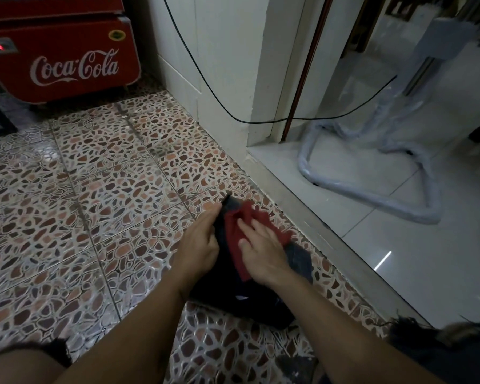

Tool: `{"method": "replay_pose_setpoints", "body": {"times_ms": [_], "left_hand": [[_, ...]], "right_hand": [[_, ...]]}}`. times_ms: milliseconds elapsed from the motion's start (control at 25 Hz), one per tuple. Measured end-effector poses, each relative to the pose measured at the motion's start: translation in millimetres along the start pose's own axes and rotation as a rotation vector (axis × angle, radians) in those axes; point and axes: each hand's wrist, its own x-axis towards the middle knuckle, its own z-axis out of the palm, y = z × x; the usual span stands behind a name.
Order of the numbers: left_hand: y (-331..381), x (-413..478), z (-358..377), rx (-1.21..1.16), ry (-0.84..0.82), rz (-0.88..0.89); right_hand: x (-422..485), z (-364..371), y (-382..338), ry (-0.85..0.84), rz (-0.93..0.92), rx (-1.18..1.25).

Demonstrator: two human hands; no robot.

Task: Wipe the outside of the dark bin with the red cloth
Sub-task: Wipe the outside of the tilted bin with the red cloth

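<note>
A dark bin point(298, 259) lies on its side on the patterned floor in front of me, mostly covered by my hands. A red cloth point(237, 228) is spread over its upper side. My right hand point(263, 252) presses flat on the cloth, fingers stretched toward the bin's far end. My left hand point(198, 245) grips the bin's left edge and holds it steady. The bin's near end is in deep shadow between my forearms.
A red Coca-Cola cooler point(61, 56) stands at the back left. A white wall corner point(222, 79) with a black cable point(205, 79) rises behind. To the right, a grey threshold point(311, 217) leads to white tiles with a plastic-wrapped metal frame point(372, 200).
</note>
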Motion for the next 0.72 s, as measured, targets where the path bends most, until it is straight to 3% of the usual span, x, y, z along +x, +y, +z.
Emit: {"method": "replay_pose_setpoints", "body": {"times_ms": [120,320,720], "left_hand": [[0.5,-0.7,-0.9,-0.065,0.035,-0.006],[-0.8,5.0,0.2,-0.068,0.056,-0.029],[1.8,8.9,3.1,-0.092,0.02,-0.098]], "right_hand": [[6.2,1.0,-6.0,0.073,-0.032,-0.101],[33.3,5.1,0.5,-0.099,0.089,-0.105],[61.1,-26.1,68.3,-0.19,0.499,0.125]]}}
